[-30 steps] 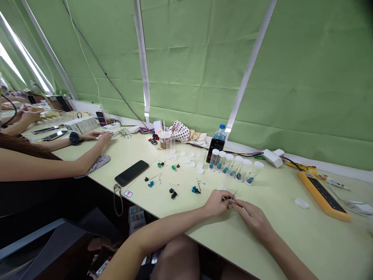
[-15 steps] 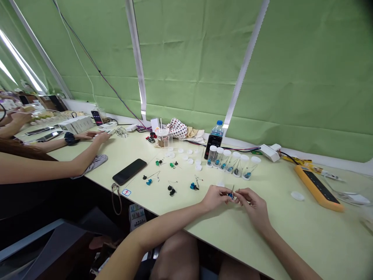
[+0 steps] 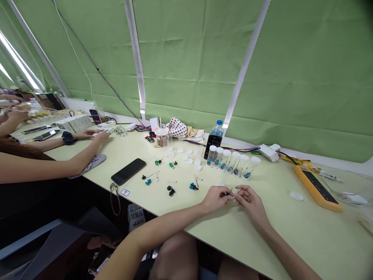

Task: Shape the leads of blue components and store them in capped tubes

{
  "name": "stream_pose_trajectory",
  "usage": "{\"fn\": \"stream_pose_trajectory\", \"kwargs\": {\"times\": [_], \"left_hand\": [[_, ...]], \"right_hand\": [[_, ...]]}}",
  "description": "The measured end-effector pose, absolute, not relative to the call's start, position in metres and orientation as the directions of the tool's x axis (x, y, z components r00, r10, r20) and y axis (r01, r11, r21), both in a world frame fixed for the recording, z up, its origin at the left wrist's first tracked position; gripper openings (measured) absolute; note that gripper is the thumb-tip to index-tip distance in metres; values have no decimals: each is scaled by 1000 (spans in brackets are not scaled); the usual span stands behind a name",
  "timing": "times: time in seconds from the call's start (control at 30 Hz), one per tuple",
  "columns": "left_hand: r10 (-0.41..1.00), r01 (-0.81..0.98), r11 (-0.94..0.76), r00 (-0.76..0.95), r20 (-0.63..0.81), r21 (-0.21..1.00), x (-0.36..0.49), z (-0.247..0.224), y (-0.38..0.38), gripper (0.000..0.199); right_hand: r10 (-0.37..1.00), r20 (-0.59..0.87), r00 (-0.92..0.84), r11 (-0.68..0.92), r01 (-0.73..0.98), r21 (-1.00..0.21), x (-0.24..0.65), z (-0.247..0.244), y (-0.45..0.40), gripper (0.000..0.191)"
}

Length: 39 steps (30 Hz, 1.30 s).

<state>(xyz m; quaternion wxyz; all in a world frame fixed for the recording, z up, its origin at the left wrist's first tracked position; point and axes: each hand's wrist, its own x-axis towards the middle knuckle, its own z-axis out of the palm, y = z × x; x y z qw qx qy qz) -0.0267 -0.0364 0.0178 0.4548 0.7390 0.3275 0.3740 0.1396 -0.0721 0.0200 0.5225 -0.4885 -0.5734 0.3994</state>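
My left hand [image 3: 217, 199] is closed on a small blue part [image 3: 228, 196] with thin metal pieces sticking up from it. Close beside it, my right hand [image 3: 249, 200] pinches a thin metal piece at the same spot; its exact shape is too small to tell. Behind my hands stands a row of clear tubes with white caps [image 3: 235, 154], holding small blue and dark parts. To the left on the table lie a blue part with a wire [image 3: 192, 186], a black part [image 3: 171, 191], another blue part [image 3: 148, 181] and green parts [image 3: 171, 165].
A black phone [image 3: 128, 171] lies at the left, with loose white caps [image 3: 189, 161] further back. An upright phone [image 3: 213, 147] leans on a bottle. An orange power strip [image 3: 317, 188] is at the right. Another person's forearms [image 3: 84, 157] rest at the left.
My right hand's fingers have shifted slightly beside the blue part, with the index finger a little raised. The blue part shows less between my fingers. The whole view has moved slightly.
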Motion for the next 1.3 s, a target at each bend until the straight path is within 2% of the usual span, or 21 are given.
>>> {"fn": "stream_pose_trajectory", "kwargs": {"times": [0.1,0.17,0.3,0.4,0.5,0.63,0.83,1.07,1.3], "left_hand": [[820,88,-359,506,268,929,-26,17,-37,24],[820,19,-327,502,274,945,-26,16,-36,26],[841,-71,-258,475,260,964,-26,17,-36,30],[840,-103,-239,476,259,966,-26,18,-37,33],[839,-108,-251,471,272,962,-27,20,-39,36],[858,-107,-281,417,300,954,-26,22,-40,36],[883,-90,-298,352,310,950,-28,23,-36,31],[896,-45,-288,339,285,957,-25,17,-31,27],[872,38,-279,428,237,959,-22,16,-34,19]], "right_hand": [[965,262,4,256,210,-944,140,21,-73,40],[937,350,2,328,342,-881,143,20,-73,36],[819,564,-106,499,617,-608,152,18,-72,21],[727,656,-202,588,676,-444,157,20,-72,21],[687,675,-269,631,681,-371,158,24,-72,20],[702,639,-315,637,678,-366,153,23,-76,17],[796,544,-267,560,665,-494,140,18,-82,29],[712,559,-425,685,595,-420,138,28,-83,16],[744,565,-356,632,650,-423,145,23,-82,19]]}}
